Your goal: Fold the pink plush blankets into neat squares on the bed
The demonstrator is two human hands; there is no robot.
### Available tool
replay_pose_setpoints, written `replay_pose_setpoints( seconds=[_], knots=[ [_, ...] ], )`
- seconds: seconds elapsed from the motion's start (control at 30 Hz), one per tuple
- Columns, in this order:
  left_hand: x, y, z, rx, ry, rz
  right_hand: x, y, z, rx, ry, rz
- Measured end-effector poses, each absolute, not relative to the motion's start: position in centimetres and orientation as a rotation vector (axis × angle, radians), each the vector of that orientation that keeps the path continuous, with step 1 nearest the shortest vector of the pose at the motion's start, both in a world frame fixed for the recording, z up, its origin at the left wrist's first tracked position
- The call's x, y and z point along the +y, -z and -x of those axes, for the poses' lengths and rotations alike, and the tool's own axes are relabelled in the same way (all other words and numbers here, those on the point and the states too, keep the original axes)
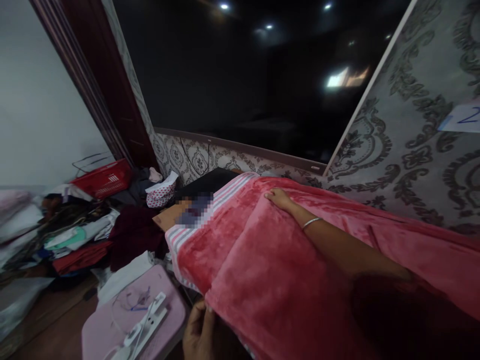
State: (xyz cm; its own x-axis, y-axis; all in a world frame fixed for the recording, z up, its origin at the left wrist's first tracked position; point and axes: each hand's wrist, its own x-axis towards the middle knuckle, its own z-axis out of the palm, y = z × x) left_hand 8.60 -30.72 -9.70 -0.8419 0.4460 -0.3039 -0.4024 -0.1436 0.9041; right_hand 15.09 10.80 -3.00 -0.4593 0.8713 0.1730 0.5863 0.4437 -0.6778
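A red plush blanket [285,260] lay spread out, rumpled toward its right side, its left end overlapping the near edge of a black surface [212,178]. A white, grey and pink striped border [234,187] trimmed that end, drooping at the near corner. A paler flap [251,250] lay folded over the darker pile.

1 thin silver bangle [312,223], R wrist [301,214], dk sleeve [408,305], R arm [348,250], L hand [200,330] bare

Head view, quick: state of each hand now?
Left hand: closed, pinching the red plush fabric at its near edge.
Right hand: closed, gripping the red plush fabric farther away.
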Motion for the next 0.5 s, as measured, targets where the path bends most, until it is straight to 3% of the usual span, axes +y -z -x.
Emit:
replay_pose_setpoints(
  seconds=[0.27, 0.4, 0.5],
  knots=[
    [-30.3, 10.6, -7.6, 2.114, -2.173, -0.809, 9.7, 1.6, -19.1, -2.328, -0.835, 1.204],
    [-30.1, 11.1, -7.1, 2.349, -1.947, -1.287, 10.2, 1.9, -18.1, -2.367, -0.779, 1.208],
    [-30.2, 10.8, -7.0, 2.337, -1.893, -1.297, 10.8, 2.2, -16.8, -2.363, -0.678, 1.202]
  ],
)
